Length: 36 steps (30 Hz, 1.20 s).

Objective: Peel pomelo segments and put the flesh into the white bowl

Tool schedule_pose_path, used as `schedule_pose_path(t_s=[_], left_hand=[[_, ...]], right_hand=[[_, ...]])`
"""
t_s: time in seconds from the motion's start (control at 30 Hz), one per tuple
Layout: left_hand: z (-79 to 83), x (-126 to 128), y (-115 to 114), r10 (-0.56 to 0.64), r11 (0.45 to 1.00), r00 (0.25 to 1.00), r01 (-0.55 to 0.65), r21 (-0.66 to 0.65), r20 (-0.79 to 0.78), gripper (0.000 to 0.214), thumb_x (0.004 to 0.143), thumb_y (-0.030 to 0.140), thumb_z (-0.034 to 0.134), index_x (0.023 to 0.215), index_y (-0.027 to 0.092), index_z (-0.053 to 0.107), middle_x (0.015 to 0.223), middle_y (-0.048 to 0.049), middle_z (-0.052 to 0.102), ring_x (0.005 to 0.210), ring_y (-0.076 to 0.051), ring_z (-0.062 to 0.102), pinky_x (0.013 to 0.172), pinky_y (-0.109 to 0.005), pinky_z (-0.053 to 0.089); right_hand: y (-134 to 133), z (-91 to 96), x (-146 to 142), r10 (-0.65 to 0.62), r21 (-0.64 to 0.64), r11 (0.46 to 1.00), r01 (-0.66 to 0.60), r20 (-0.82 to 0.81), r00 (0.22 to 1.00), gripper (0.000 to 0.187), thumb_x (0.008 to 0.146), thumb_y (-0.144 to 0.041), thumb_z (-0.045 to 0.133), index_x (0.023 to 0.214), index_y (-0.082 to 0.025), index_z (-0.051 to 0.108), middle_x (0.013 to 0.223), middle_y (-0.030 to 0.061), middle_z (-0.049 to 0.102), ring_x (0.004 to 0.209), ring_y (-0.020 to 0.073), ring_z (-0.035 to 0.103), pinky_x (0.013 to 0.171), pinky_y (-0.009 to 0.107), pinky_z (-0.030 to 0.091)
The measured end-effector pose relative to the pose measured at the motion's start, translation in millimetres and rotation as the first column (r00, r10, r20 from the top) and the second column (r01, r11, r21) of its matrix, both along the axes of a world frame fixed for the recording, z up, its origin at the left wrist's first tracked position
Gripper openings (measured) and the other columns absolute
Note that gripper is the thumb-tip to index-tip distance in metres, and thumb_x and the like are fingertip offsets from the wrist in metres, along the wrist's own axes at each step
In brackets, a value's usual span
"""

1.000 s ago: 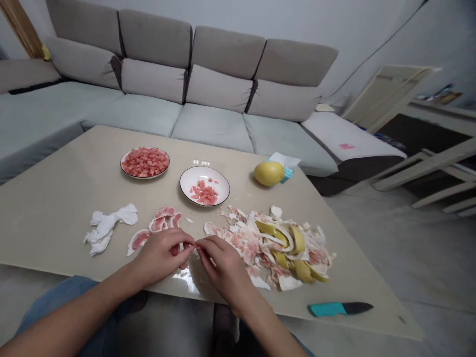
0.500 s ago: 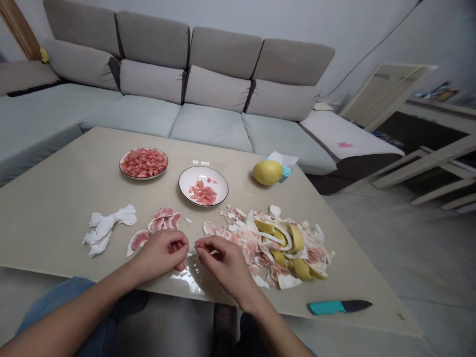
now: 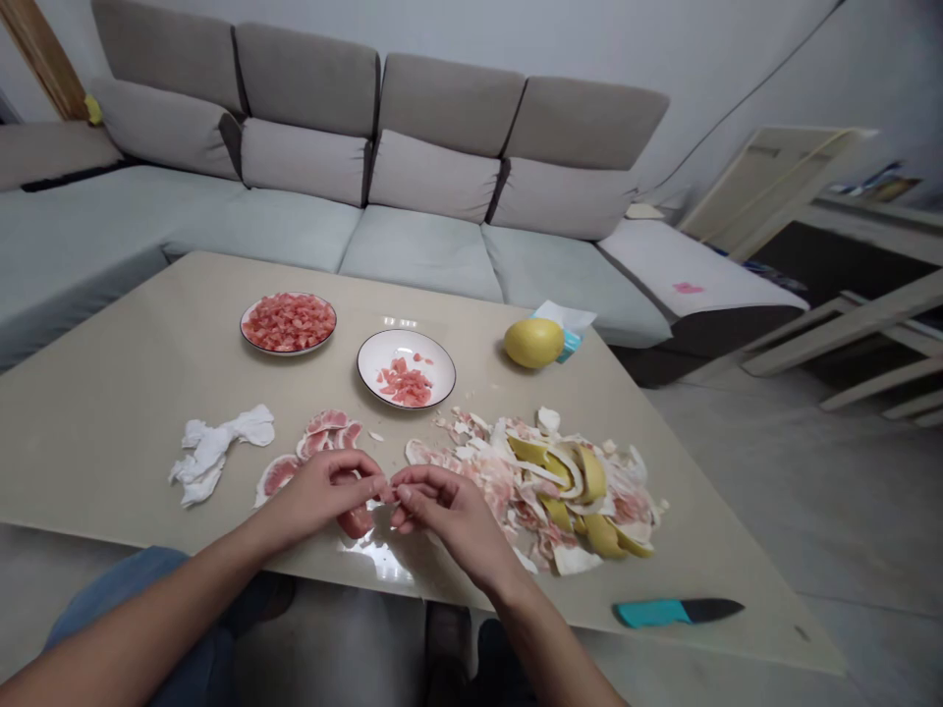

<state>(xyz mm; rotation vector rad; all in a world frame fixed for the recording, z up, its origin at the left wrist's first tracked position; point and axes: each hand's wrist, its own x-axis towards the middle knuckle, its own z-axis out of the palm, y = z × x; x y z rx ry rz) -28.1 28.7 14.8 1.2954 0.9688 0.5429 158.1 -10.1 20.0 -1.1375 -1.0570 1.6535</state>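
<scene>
My left hand (image 3: 328, 496) is closed around a peeled pomelo segment (image 3: 357, 522), whose pink flesh shows below the fingers. Its thumb and forefinger meet the tips of my right hand (image 3: 446, 511) just above the table's near edge. The right fingers are pinched together; whatever small piece lies between them is hidden. Unpeeled pomelo segments (image 3: 329, 428) with white rinds lie just behind my left hand. Beside my right hand spreads a heap of pomelo peel and membrane (image 3: 508, 471). Farther back, a white plate (image 3: 375, 358) holds some pink pulp pieces (image 3: 408, 383).
A second plate (image 3: 254, 347) at the back left is heaped with pulp (image 3: 290, 321). A whole yellow pomelo (image 3: 533, 343) rests by a tissue pack (image 3: 571, 344). Crumpled tissue (image 3: 210, 457) lies left. A teal-handled knife (image 3: 678, 612) lies near the front right edge.
My hands have come together, so their fingertips now meet. The left thumb has stretched out toward the right hand. More of the segment shows under my left fingers.
</scene>
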Motion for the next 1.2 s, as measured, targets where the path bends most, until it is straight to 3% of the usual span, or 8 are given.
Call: schedule_pose_path(t_s=[0.3, 0.67, 0.8, 0.9, 0.97, 1.03, 1.1, 1.2], left_hand=[[1.2, -2, 1, 0.014, 1.0, 0.998, -0.013, -0.015, 0.058, 0.028, 0.08, 0.044, 0.064, 0.081, 0.016, 0.065, 0.056, 0.0003, 0.065, 0.049, -0.012, 0.06, 0.054, -0.023, 0.048], [-6.2, 1, 1, -0.018, 1.0, 0.999, 0.018, -0.004, 0.04, 0.034, 0.078, 0.05, 0.063, 0.08, 0.016, 0.065, 0.061, -0.0001, 0.066, 0.052, -0.014, 0.061, 0.054, -0.024, 0.049], [-6.7, 3, 2, 0.09, 0.992, 0.996, -0.092, 0.088, 0.027, 0.039, 0.083, 0.051, 0.056, 0.072, 0.016, 0.067, 0.073, -0.003, 0.068, 0.069, -0.016, 0.062, 0.066, -0.025, 0.048], [-11.4, 5, 2, 0.223, 0.97, 0.966, -0.207, -0.127, 0.13, 0.047, 0.083, 0.059, 0.048, 0.079, 0.016, 0.068, 0.083, -0.0054, 0.068, 0.074, -0.017, 0.061, 0.065, -0.026, 0.049], [-15.9, 6, 2, 0.262, 0.928, 0.941, -0.184, -0.325, 0.215, 0.051, 0.081, 0.063, 0.048, 0.085, 0.016, 0.066, 0.085, -0.0069, 0.067, 0.069, -0.017, 0.061, 0.061, -0.029, 0.051], [-19.2, 8, 3, 0.305, 0.882, 0.912, -0.16, -0.444, 0.276, 0.047, 0.078, 0.059, 0.057, 0.092, 0.015, 0.064, 0.09, -0.0083, 0.066, 0.072, -0.018, 0.062, 0.066, -0.034, 0.054], [-19.8, 7, 3, 0.342, 0.853, 0.889, -0.157, -0.498, 0.305, 0.04, 0.075, 0.05, 0.067, 0.095, 0.015, 0.063, 0.095, -0.0088, 0.065, 0.077, -0.019, 0.063, 0.072, -0.038, 0.055], [-15.6, 5, 4, 0.285, 0.87, 0.896, -0.093, -0.484, 0.341, 0.031, 0.073, 0.038, 0.073, 0.092, 0.015, 0.064, 0.091, -0.0064, 0.064, 0.081, -0.018, 0.063, 0.078, -0.035, 0.054]], right_hand=[[2, -2.0, 6, 0.016, -0.1, 0.995, -0.029, -0.126, 0.992, 0.034, 0.069, -0.04, 0.078, 0.088, -0.015, 0.068, 0.081, 0.0042, 0.071, 0.062, 0.0104, 0.064, 0.061, 0.023, 0.054], [2, -8.7, -2, 0.055, -0.061, 0.997, -0.056, -0.025, 0.998, 0.036, 0.067, -0.044, 0.079, 0.085, -0.014, 0.069, 0.062, -0.0008, 0.064, 0.052, 0.0088, 0.058, 0.049, 0.019, 0.049], [9, -12.3, 1, 0.035, -0.08, 0.996, -0.033, 0.024, 0.999, 0.035, 0.066, -0.045, 0.078, 0.081, -0.015, 0.067, 0.06, -0.0012, 0.063, 0.048, 0.0083, 0.055, 0.046, 0.019, 0.045], [37, -12.6, 12, -0.045, 0.02, 0.999, 0.042, 0.221, 0.974, 0.033, 0.07, -0.046, 0.072, 0.081, -0.016, 0.066, 0.06, -0.0009, 0.063, 0.049, 0.0103, 0.057, 0.05, 0.022, 0.047], [69, -12.2, 20, -0.209, 0.221, 0.968, 0.116, 0.466, 0.86, 0.031, 0.074, -0.045, 0.065, 0.081, -0.016, 0.066, 0.061, -0.0001, 0.064, 0.054, 0.0134, 0.06, 0.055, 0.026, 0.05], [105, -12.1, 26, -0.316, 0.311, 0.936, 0.163, 0.545, 0.777, 0.023, 0.074, -0.039, 0.062, 0.077, -0.016, 0.065, 0.061, 0.0006, 0.064, 0.058, 0.0161, 0.061, 0.062, 0.029, 0.05], [138, -13.2, 28, -0.394, 0.381, 0.906, 0.187, 0.593, 0.702, 0.014, 0.071, -0.03, 0.062, 0.072, -0.017, 0.065, 0.064, 0.0021, 0.066, 0.068, 0.0195, 0.063, 0.071, 0.033, 0.049], [170, -14.9, 29, -0.426, 0.424, 0.889, 0.172, 0.633, 0.646, 0.007, 0.066, -0.021, 0.063, 0.069, -0.018, 0.068, 0.075, 0.005, 0.071, 0.081, 0.0235, 0.065, 0.083, 0.036, 0.047]])
